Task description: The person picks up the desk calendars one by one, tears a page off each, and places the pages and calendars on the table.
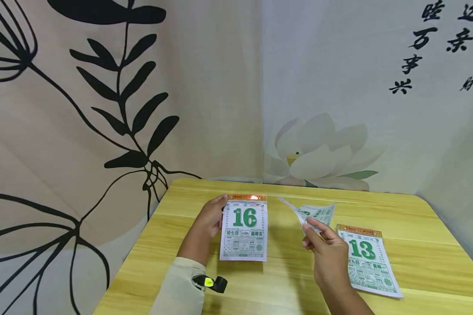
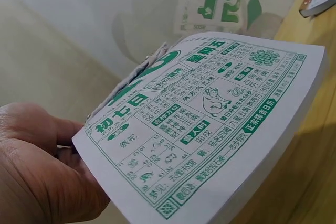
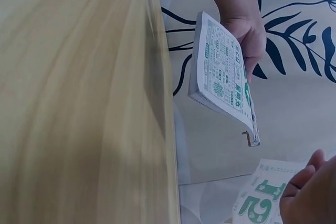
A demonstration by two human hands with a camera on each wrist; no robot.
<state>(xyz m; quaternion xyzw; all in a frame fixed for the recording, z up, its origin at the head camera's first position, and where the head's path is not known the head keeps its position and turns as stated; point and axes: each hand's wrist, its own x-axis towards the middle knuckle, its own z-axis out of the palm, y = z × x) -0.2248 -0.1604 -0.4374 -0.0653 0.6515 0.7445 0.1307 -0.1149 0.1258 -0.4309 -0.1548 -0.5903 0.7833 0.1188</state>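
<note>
On the left, a tear-off calendar pad shows a green 16 under its red and gold top strip. My left hand grips this pad by its upper left edge, holding it up off the table. In the left wrist view the thick stack of the pad is seen from its lower edge, tilted. Between thumb and fingers, my right hand pinches loose calendar sheets, bent and printed with green. A big green number shows on the loose sheet in the right wrist view.
A second calendar pad showing 13 lies on the right of the yellow wooden table, beside my right hand. Behind the table hangs a curtain with black plant prints, a pale lotus and black characters. A black wrist strap circles the left sleeve.
</note>
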